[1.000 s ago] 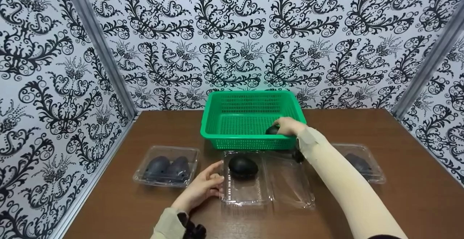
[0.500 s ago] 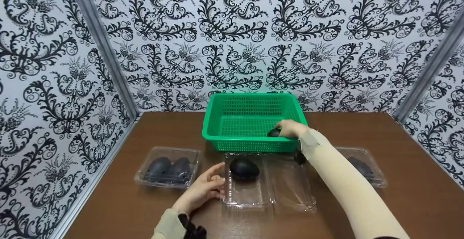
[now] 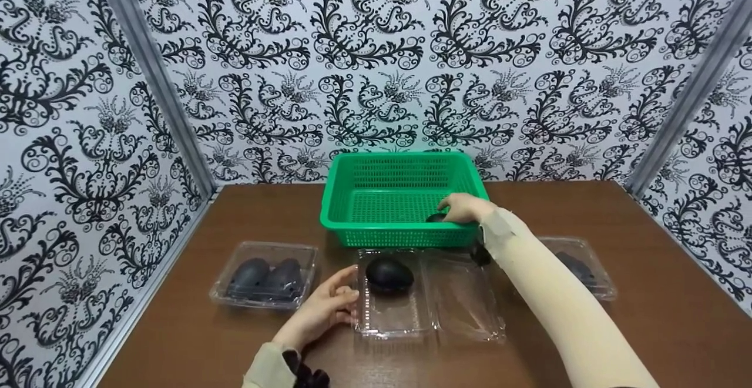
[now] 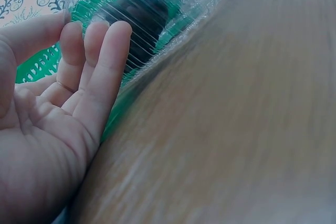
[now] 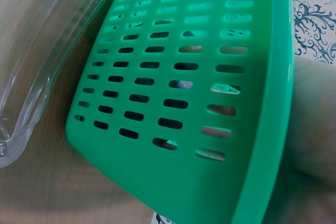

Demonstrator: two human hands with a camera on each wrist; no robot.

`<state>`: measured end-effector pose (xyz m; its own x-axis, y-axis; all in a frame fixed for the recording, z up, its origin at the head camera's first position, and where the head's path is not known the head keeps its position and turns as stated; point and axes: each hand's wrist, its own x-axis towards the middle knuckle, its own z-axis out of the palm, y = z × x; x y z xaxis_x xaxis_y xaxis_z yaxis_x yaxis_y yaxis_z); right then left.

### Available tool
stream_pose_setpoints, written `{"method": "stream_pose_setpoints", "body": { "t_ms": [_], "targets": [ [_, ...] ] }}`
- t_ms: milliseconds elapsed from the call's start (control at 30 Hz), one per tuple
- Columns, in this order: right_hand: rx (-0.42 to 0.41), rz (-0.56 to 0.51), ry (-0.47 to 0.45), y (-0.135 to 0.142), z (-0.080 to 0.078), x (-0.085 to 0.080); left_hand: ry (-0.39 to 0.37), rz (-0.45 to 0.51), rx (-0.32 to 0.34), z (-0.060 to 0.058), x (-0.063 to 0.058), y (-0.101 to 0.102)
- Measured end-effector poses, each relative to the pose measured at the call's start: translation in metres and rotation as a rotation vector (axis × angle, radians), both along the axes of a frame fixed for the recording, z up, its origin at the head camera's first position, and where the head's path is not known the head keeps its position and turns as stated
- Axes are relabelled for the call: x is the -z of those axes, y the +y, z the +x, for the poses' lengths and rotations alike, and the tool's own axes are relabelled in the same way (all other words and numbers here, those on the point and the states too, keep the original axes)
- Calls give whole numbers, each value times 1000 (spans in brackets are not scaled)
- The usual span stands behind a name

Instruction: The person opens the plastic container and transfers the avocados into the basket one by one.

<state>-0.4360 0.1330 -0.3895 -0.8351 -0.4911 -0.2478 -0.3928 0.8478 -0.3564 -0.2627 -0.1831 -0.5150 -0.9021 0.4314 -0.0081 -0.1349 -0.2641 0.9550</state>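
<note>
In the head view, a dark, smooth, egg-shaped avocado [image 3: 389, 275] lies in the far half of an open clear plastic clamshell [image 3: 399, 317]. My left hand [image 3: 323, 308] touches the clamshell's left side with its fingertips. The left wrist view shows the fingers [image 4: 107, 72] fairly straight against the ribbed plastic, the avocado [image 4: 139, 24] behind it. Over the near right rim of the green basket [image 3: 388, 236] reaches my right hand [image 3: 467, 207]. Its fingers curl round another dark avocado [image 3: 436, 218], mostly hidden by hand and rim. Through the basket slots [image 5: 157, 77] little of it shows.
A closed clamshell [image 3: 264, 276] with two dark avocados stands at the left. Another closed one [image 3: 578, 267] is at the right, partly behind my right forearm. The clamshell's lid [image 3: 467, 300] lies folded out to the right. A patterned wall [image 3: 376, 82] rises behind the table.
The right hand stays in the basket, and less of the avocado there shows above the rim. My left hand keeps its place at the clamshell. The head view has shifted slightly.
</note>
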Motion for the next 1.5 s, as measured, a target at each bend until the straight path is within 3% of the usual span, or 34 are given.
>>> {"method": "stream_pose_setpoints", "body": {
  "t_ms": [333,667,900,1233,1500],
  "targets": [
    [-7,-62,-1,6,-2,0,15,-2,6,-1,2,1],
    [-29,-195,88,-1,25,-15,28,6,7,0,3,-2],
    [-68,-306,222,-5,54,-28,20,9,1,0,1,-2],
    [-241,-325,399,-24,103,-21,19,-4,4,0,-1,0],
    [-329,-310,408,-45,133,-9,24,-7,3,1,0,0]
  ]
}}
